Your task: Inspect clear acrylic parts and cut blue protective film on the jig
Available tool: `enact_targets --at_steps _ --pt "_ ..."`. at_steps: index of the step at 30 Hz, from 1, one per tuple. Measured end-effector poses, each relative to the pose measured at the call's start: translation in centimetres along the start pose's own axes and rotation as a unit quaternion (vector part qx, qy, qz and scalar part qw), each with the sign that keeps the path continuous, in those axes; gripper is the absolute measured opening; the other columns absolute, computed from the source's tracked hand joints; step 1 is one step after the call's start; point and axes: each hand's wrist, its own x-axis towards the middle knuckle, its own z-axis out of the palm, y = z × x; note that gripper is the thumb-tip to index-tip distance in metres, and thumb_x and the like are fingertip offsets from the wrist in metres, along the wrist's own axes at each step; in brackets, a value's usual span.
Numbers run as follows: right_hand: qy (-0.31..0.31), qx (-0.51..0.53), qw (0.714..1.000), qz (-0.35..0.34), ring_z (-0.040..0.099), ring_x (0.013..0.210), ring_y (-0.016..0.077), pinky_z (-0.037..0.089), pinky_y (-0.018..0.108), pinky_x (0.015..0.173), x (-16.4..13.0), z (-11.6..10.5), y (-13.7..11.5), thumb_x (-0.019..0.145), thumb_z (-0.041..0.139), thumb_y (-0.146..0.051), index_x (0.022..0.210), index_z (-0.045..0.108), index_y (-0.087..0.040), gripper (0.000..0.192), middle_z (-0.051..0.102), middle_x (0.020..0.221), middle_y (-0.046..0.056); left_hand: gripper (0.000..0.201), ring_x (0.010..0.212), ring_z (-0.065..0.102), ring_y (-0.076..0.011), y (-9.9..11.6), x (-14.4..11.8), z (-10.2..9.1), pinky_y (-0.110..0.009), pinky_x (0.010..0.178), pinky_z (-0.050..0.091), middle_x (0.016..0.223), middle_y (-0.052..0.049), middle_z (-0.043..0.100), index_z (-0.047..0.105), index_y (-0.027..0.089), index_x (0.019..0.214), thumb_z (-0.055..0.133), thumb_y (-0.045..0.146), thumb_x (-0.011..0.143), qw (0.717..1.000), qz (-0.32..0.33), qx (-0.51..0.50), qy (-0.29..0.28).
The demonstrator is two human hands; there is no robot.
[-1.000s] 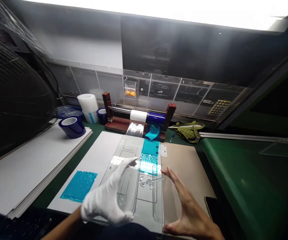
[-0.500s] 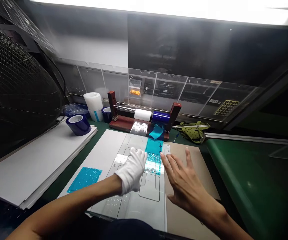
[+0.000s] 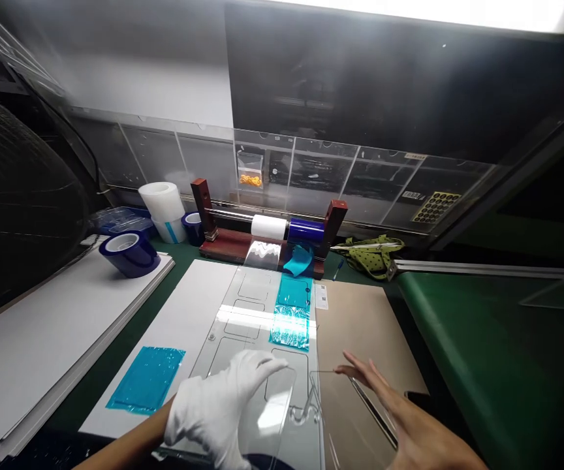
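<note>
A clear see-through panel [image 3: 275, 408] with rounded corners hangs between my hands, low over the front of the work surface. My left hand [image 3: 218, 401], in a white glove, is closed around its left side. Bare, my right hand [image 3: 384, 405] grips its right side, fingers reaching over the far corner. Beneath lies a flat clear sheet with dark rounded outlines [image 3: 243, 320]. Wrinkled blue film [image 3: 292, 320] covers a strip at its upper right. A separate blue film piece [image 3: 147, 378] lies on white board to the left.
Behind stands a wooden dispenser [image 3: 223, 247] with a white roll [image 3: 268, 226] and a dark blue roll [image 3: 306, 230]. Left are a blue tape roll [image 3: 132, 258], stacked white boards [image 3: 61, 326] and a fan [image 3: 17, 189]. Brown board [image 3: 360, 320] and a green pouch [image 3: 373, 254] are right.
My hands have come back toward my body, away from the blue film strip, and now have the clear panel between them. The whole view has shifted slightly.
</note>
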Motion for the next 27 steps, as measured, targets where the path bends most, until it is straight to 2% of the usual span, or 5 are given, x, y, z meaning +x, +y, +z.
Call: enact_targets --at_steps 5,10,17,21,27 --pt "0.104 -0.024 0.989 0.102 0.031 0.134 0.0357 -0.01 0.065 0.104 5.2 3.2 4.9 0.059 0.073 -0.057 0.147 -0.002 -0.02 0.121 0.036 0.143 0.02 0.095 0.125 0.038 -0.0405 -2.0 3.8 3.9 -0.056 0.104 0.027 0.134 -0.017 0.043 0.028 0.018 0.138 0.067 0.036 0.053 0.964 -0.207 0.078 0.15" --pt "0.183 -0.072 0.96 0.201 0.033 0.133 0.0339 -0.003 0.066 0.104 11.1 6.9 11.2 0.065 0.068 -0.052 0.146 -0.011 -0.019 0.118 0.037 0.142 0.021 0.091 0.127 0.037 -0.0376 -5.8 5.3 7.3 -0.051 0.102 0.034 0.135 -0.017 0.035 0.02 0.015 0.137 0.064 0.042 0.062 0.914 -0.353 -0.023 0.198" --pt "0.131 -0.104 0.953 0.251 0.017 0.14 0.03 0.008 0.057 0.108 11.0 6.3 13.9 0.069 0.064 -0.049 0.146 0.009 -0.019 0.1 0.023 0.15 0.018 0.089 0.128 0.038 -0.0324 -7.5 1.8 9.6 -0.052 0.108 0.03 0.134 -0.017 0.035 0.012 0.016 0.139 0.059 0.036 0.065 0.922 -0.273 -0.161 0.223" --pt "0.149 -0.131 0.926 0.322 0.052 0.114 0.0267 0.035 0.043 0.096 5.8 5.9 13.6 0.086 0.043 -0.038 0.112 0.057 -0.018 0.035 0.056 0.12 0.014 0.092 0.134 0.031 -0.0323 -6.5 0.2 9.3 -0.056 0.109 0.027 0.14 -0.014 0.033 0.008 0.024 0.141 0.057 0.027 0.064 0.936 -0.234 -0.194 0.175" --pt "0.181 -0.095 0.911 0.359 0.058 0.087 0.0239 0.043 0.036 0.076 2.1 9.6 11.8 0.088 0.037 -0.028 0.083 0.054 -0.019 0.02 0.06 0.091 0.011 0.098 0.137 0.025 -0.0328 -3.2 0.4 8.2 -0.056 0.112 0.023 0.147 -0.013 0.023 0.004 0.027 0.141 0.062 0.025 0.062 0.972 -0.115 -0.183 0.093"
